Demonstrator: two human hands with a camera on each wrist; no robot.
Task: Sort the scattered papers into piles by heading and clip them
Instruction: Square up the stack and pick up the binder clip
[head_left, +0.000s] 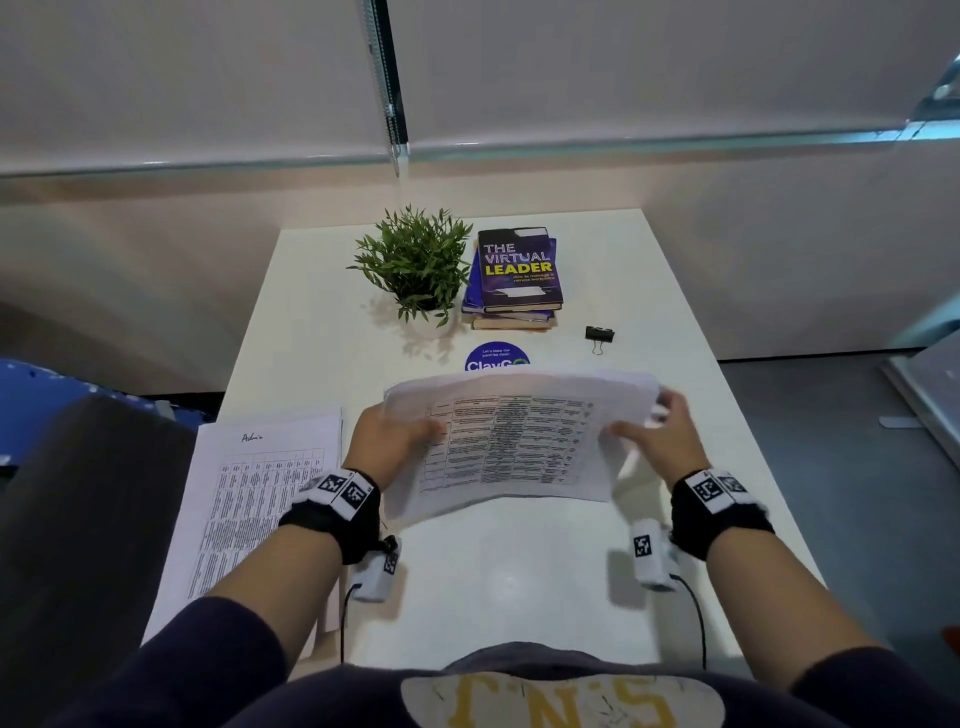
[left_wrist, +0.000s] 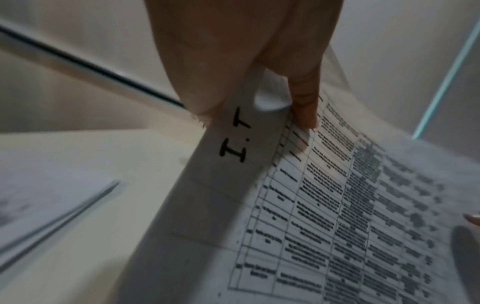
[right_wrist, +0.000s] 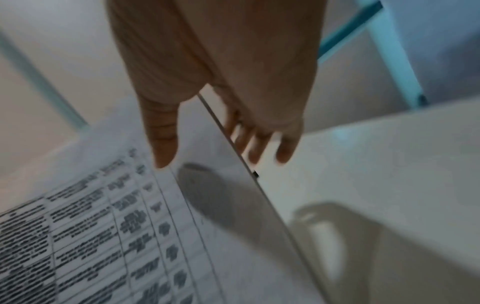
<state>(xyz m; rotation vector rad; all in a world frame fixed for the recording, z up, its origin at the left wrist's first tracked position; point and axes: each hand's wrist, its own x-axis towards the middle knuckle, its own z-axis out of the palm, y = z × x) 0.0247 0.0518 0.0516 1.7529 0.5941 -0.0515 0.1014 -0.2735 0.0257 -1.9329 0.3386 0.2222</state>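
A thin stack of printed papers (head_left: 519, 441) with a dense table hangs curved above the middle of the white table (head_left: 519, 587), held at both short edges. My left hand (head_left: 395, 441) pinches its left edge, thumb on top, beside a handwritten "I.T" heading (left_wrist: 233, 142). My right hand (head_left: 660, 431) takes the right edge, with its thumb (right_wrist: 161, 144) over the sheet and its fingers (right_wrist: 259, 144) beneath; this part is blurred. A second pile (head_left: 260, 509) headed "Admin" lies flat at the table's left. A black binder clip (head_left: 599, 335) lies far right, untouched.
A potted plant (head_left: 415, 265) and a stack of books (head_left: 519, 275) stand at the far middle of the table. A round blue sticker (head_left: 496, 356) peeks out behind the held papers. A dark chair (head_left: 78, 493) stands left of the table.
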